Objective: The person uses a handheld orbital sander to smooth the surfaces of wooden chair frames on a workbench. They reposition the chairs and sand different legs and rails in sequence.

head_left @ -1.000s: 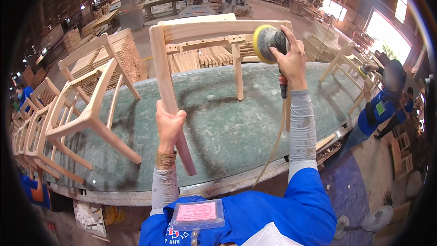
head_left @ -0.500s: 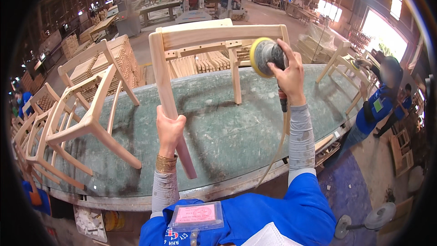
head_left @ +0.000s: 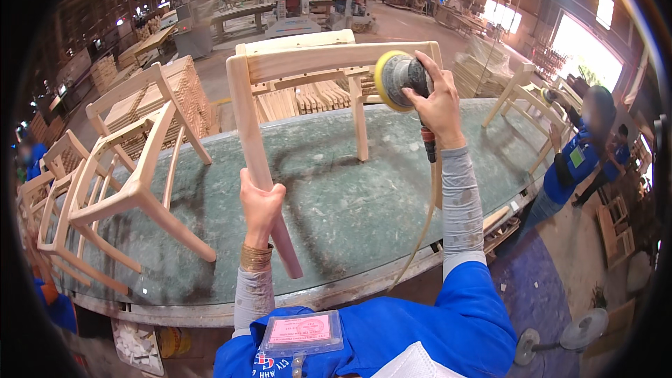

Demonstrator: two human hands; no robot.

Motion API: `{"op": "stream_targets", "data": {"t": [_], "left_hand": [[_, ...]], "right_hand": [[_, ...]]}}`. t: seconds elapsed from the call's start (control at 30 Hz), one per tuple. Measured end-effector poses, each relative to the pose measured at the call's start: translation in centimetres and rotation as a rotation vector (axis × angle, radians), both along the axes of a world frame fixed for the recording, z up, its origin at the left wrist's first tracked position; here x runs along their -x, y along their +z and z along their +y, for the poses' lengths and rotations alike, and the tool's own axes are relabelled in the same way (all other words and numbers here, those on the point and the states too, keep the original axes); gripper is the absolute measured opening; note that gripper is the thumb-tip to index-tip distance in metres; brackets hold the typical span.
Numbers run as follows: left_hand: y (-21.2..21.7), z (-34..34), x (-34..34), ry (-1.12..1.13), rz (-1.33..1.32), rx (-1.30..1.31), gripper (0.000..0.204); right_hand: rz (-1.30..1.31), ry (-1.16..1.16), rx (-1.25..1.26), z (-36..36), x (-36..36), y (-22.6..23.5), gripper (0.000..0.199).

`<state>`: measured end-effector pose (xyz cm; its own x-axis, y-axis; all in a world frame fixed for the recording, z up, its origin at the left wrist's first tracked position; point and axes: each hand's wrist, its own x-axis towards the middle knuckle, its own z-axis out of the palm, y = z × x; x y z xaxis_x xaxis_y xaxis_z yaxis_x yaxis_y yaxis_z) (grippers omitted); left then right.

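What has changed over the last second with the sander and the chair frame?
The right hand slid the sander leftward along the chair frame's top rail. The left hand kept its grip on the chair leg, and the frame stayed on the workbench.

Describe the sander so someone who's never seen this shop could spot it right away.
Find the long green-topped workbench and the bare wooden chair frame standing on it. At the frame's top rail, the right hand presses a round orbital sander. Its yellow-edged disc and trailing hose set it apart from the bare wood around it.
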<state>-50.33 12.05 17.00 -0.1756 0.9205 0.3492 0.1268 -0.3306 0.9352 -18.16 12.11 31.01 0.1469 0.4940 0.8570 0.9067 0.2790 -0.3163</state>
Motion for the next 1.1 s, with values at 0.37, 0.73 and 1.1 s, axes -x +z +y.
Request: {"op": "stream_targets", "data": {"t": [0.37,0.73,1.1], "left_hand": [[-0.7,0.5,0.1,0.002,0.022,-0.035,0.032],[0.7,-1.3,-0.5,-0.036,0.053,0.024,0.031],[0.4,-1.6,-0.1,-0.021,0.052,0.019,0.032]], "right_hand": [[-0.063,0.072,-0.025,-0.4,4.6,-0.3,0.072],[0.136,-0.189,-0.062,-0.1,-0.4,0.5,0.071],[0.033,-0.102,-0.021,-1.2,2.0,0.0,0.075]]}}
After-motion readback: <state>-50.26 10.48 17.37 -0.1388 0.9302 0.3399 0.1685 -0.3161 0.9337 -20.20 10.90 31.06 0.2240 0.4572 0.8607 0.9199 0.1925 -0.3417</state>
